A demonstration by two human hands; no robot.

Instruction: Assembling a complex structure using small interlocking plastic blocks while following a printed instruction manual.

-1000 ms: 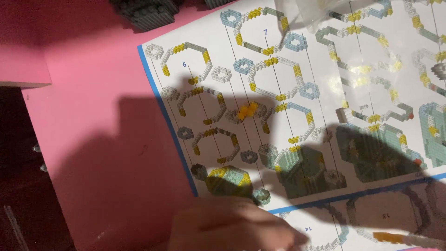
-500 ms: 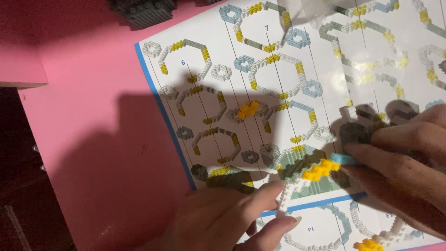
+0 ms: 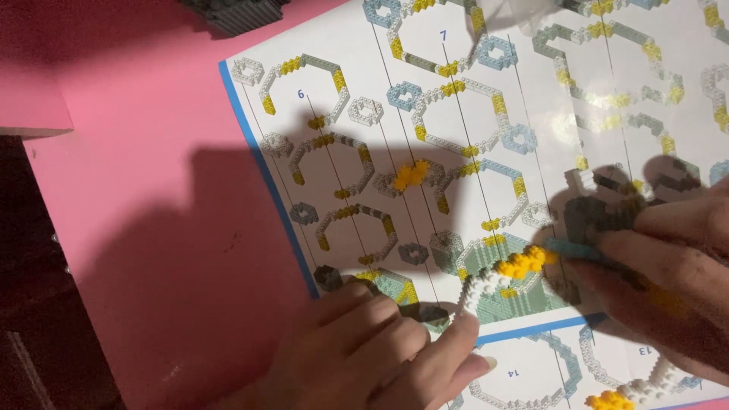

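A printed building-instruction sheet (image 3: 486,129) with hexagon brick diagrams lies on a pink table (image 3: 159,197). My left hand (image 3: 372,353) rests on the sheet's lower edge, thumb and fingertips touching the white end of a small brick chain (image 3: 505,272) of white, yellow and blue bricks. My right hand (image 3: 668,277) comes in from the right and grips the blue end of the same chain. A small loose yellow brick cluster (image 3: 411,175) sits on the sheet above my left hand.
A dark grey brick piece (image 3: 231,11) lies at the table's top edge. Another white and yellow brick strip (image 3: 630,393) shows under my right hand at the bottom. The table's left edge drops off to a dark floor (image 3: 38,304).
My right hand came in from the right holding the brick chain. My left hand moved up to meet it and now pinches the chain's white end.
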